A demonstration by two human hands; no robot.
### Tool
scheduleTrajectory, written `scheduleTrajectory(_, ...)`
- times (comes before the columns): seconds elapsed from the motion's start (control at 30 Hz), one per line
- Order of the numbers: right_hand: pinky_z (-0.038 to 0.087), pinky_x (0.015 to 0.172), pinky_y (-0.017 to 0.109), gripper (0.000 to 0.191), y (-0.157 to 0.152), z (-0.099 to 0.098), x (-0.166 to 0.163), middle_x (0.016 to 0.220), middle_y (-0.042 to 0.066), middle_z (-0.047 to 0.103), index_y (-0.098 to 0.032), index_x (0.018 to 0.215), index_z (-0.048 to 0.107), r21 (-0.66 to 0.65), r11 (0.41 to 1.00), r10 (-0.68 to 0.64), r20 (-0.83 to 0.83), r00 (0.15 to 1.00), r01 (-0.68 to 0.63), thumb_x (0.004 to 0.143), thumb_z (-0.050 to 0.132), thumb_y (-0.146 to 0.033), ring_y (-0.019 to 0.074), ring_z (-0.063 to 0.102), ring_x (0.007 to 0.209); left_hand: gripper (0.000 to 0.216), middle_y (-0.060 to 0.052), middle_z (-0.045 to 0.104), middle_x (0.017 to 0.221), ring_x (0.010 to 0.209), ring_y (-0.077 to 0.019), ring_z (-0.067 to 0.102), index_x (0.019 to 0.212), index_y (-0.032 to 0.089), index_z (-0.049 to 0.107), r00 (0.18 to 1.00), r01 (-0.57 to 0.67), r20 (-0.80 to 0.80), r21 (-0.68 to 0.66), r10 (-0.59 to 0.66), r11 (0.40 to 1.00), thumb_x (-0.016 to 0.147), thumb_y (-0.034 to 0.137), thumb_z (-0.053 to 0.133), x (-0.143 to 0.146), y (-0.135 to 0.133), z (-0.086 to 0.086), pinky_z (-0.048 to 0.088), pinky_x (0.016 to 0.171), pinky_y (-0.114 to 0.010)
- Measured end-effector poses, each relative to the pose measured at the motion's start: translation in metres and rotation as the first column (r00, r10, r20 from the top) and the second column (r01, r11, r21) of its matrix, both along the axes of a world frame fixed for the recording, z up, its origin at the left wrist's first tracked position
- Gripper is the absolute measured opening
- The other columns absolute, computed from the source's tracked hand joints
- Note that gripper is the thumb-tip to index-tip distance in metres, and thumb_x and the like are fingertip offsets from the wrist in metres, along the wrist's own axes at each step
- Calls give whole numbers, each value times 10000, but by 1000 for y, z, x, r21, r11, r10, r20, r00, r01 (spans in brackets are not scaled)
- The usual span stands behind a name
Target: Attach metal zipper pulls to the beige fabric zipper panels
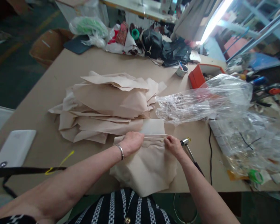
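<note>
A beige fabric piece [147,168] with a zipper [152,140] along its upper edge lies at the table's front, partly over the edge. My left hand [133,142], a silver bracelet at its wrist, is closed on the left part of the zippered edge. My right hand [173,145] pinches the right end of that edge, beside the zipper's end. Between the two hands the zipper runs straight. A pale flat piece [154,127] sticks out just beyond it. Close to my right hand lies a hammer [188,149]. The undersides of my fingers are hidden.
Beyond my hands is a pile of beige fabric pieces [112,99]. A clear plastic bag [200,99], an orange box [197,76] and a cup with pens [182,71] stand to the right. At left are a white device [15,149] and a black strap [32,171].
</note>
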State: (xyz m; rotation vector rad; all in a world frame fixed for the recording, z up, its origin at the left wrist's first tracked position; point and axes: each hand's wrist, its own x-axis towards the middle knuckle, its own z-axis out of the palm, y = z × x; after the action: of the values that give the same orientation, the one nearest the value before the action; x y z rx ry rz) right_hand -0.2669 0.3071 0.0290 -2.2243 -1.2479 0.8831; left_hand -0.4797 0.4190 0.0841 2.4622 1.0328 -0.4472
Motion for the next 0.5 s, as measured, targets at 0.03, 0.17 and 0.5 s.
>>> scheduleTrajectory(0.03, 384, 563, 264, 274, 0, 2, -2, 545, 0, 545, -205, 602, 517, 16, 1000, 8, 12, 1000, -8, 713, 453, -447, 158, 505, 557, 281, -178, 666, 819, 797, -283, 638, 874, 104, 668, 1000, -5, 19, 41, 4, 999, 871, 134, 389, -1, -5, 5, 465, 699, -403)
scheduleTrajectory(0.17, 427, 523, 295, 304, -1, 0, -3, 552, 29, 595, -210, 642, 509, 102, 994, 30, 44, 999, -34, 699, 460, -504, 198, 565, 524, 232, -138, 628, 1023, 1000, -284, 543, 998, 162, 627, 953, 145, 225, 255, -204, 956, 870, 160, 434, -11, -37, 2, 431, 783, -420)
scheduleTrajectory(0.5, 449, 555, 279, 285, 10, -14, -15, 602, -9, 646, -249, 740, 544, -33, 991, 132, 123, 984, -129, 762, 480, -526, 195, 624, 575, 194, -100, 541, 1235, 1115, -268, 452, 997, 189, 618, 938, 114, 272, 342, -214, 933, 858, 268, 507, -51, -48, -30, 345, 906, -451)
